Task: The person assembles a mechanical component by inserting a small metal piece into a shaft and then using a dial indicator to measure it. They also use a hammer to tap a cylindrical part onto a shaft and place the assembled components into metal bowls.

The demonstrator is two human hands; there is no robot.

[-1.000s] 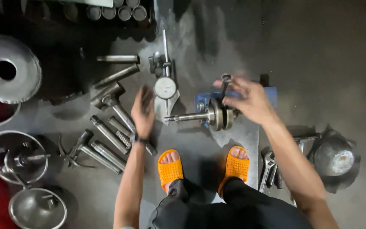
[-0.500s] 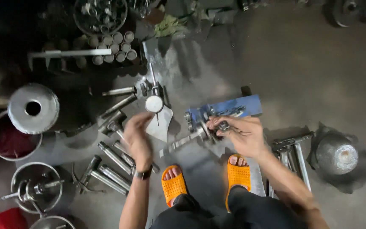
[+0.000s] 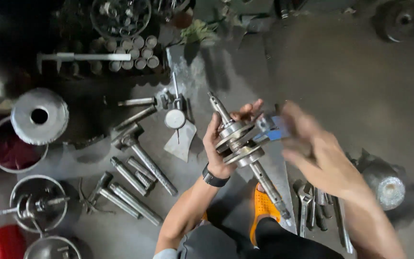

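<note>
While I'm looking straight down at the grey oil-stained concrete floor point(image 3: 360, 72), the long steel crankshaft with two round webs point(image 3: 245, 144) sits mid-frame, lifted and tilted. My left hand point(image 3: 221, 144) has its fingers wrapped round the webs. My right hand point(image 3: 312, 148) is blurred with fingers spread loose beside it. Left of that lie a round dial gauge point(image 3: 174, 118) and loose steel rods point(image 3: 135, 187).

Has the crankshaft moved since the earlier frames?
Yes. The crankshaft was lying level on the floor right of the dial gauge; now the left hand holds it up, tilted.
</note>
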